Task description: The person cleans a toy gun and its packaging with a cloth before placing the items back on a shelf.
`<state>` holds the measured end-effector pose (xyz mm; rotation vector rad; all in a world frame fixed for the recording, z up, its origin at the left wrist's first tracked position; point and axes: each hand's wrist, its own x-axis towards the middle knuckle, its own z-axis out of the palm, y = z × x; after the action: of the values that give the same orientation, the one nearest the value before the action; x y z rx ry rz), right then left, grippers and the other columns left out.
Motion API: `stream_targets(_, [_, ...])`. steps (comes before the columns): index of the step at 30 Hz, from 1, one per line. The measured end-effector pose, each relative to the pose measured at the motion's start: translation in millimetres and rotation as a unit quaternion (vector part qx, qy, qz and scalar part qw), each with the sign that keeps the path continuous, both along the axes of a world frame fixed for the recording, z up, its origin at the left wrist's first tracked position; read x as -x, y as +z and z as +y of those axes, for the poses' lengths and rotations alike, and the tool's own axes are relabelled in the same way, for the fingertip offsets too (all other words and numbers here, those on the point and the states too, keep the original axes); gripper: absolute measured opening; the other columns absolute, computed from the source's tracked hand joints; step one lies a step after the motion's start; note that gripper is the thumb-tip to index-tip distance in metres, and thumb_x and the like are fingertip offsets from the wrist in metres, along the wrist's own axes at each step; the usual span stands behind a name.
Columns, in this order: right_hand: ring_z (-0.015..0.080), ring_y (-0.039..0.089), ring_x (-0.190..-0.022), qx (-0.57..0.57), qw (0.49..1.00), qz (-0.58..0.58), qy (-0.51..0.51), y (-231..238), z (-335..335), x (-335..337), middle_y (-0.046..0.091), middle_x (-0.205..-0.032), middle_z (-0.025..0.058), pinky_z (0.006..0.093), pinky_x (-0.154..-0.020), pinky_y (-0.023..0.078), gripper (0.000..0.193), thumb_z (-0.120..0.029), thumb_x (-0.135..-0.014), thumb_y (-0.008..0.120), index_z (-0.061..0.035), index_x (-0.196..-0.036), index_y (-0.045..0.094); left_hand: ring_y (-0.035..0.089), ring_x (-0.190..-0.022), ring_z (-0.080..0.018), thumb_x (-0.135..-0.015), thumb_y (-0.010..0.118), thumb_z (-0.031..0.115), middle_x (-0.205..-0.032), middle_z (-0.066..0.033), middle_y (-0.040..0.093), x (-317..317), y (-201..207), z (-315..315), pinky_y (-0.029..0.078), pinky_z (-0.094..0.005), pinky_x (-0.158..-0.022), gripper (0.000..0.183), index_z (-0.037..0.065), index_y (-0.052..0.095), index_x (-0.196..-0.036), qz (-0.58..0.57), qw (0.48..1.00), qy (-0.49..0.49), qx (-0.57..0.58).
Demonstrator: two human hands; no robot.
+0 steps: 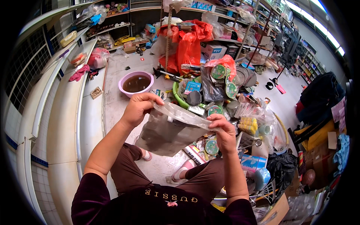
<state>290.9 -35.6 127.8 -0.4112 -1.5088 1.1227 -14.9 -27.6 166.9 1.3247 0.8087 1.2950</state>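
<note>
A translucent greyish plastic bag (168, 131) hangs in front of me, its top edge stretched between my two hands. My left hand (140, 108) pinches the upper left corner between thumb and fingers. At the upper right corner, my right hand (224, 131) grips the rim in the same way. The bag looks flat and sags toward my knees. A dark patch shows through its upper part, and I cannot make out whether anything lies inside.
A pink basin (120, 83) of brown water stands on the floor ahead. Heaped goods, with a green tub (176, 93), red plastic bags (189, 47) and several round green-labelled packs (231, 90), crowd the right. Pale shelves (63, 123) run along my left. A black bag (281, 167) lies at right.
</note>
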Motion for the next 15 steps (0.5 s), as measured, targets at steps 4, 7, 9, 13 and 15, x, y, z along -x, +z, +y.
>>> stream_targets(4, [0.0194,0.052,-0.105,0.068,0.996,0.050,0.041,-1,1,9,0.056,-0.108,0.0117,0.0292,-0.091,0.038,0.025,0.004,-0.080,0.055,-0.0024,-0.103,0.060,0.061,-0.073,-0.0144,-0.079,0.048,-0.005,-0.084,-0.0074,0.063,4,8,1,0.053,-0.0265,-0.069,0.017,-0.002,0.064,-0.084,-0.056,0.998,-0.028,0.031])
stream_targets(7, [0.0194,0.051,-0.105,0.140,0.989,0.046,0.020,20,-7,11,0.056,-0.110,0.0112,0.0295,-0.091,0.038,0.047,-0.001,-0.079,0.059,-0.0063,-0.125,0.047,0.061,-0.073,-0.0142,-0.080,0.048,-0.005,-0.083,-0.0074,0.063,2,11,-1,0.054,-0.0269,-0.069,0.016,-0.002,0.062,-0.084,-0.075,0.995,-0.036,0.060])
stream_targets(9, [0.0179,0.052,-0.101,0.149,0.988,0.046,0.021,23,-6,18,0.057,-0.107,0.0091,0.0292,-0.089,0.039,0.070,-0.006,-0.075,0.066,-0.0102,-0.137,0.033,0.061,-0.073,-0.0141,-0.081,0.047,-0.005,-0.083,-0.0072,0.062,0,12,-3,0.054,-0.0273,-0.070,0.015,-0.002,0.062,-0.085,-0.081,0.994,-0.028,0.071])
stream_targets(13, [0.0099,0.052,-0.083,0.153,0.987,0.041,0.020,8,0,28,0.054,-0.092,0.0010,0.0240,-0.074,0.042,0.067,-0.006,-0.074,0.070,-0.0094,-0.134,0.040,0.061,-0.071,-0.0133,-0.081,0.047,-0.007,-0.085,-0.0067,0.063,-13,18,-2,0.054,-0.0259,-0.068,0.017,-0.002,0.062,-0.085,-0.147,0.987,-0.024,0.062])
stream_targets(15, [0.0067,0.050,-0.072,0.142,0.989,0.029,-0.023,7,2,31,0.053,-0.085,-0.0012,0.0204,-0.063,0.041,0.055,-0.004,-0.078,0.065,-0.0072,-0.130,0.046,0.062,-0.070,-0.0123,-0.081,0.047,-0.007,-0.087,-0.0065,0.064,-15,21,-3,0.053,-0.0245,-0.067,0.017,-0.002,0.063,-0.085,-0.149,0.987,-0.011,0.060])
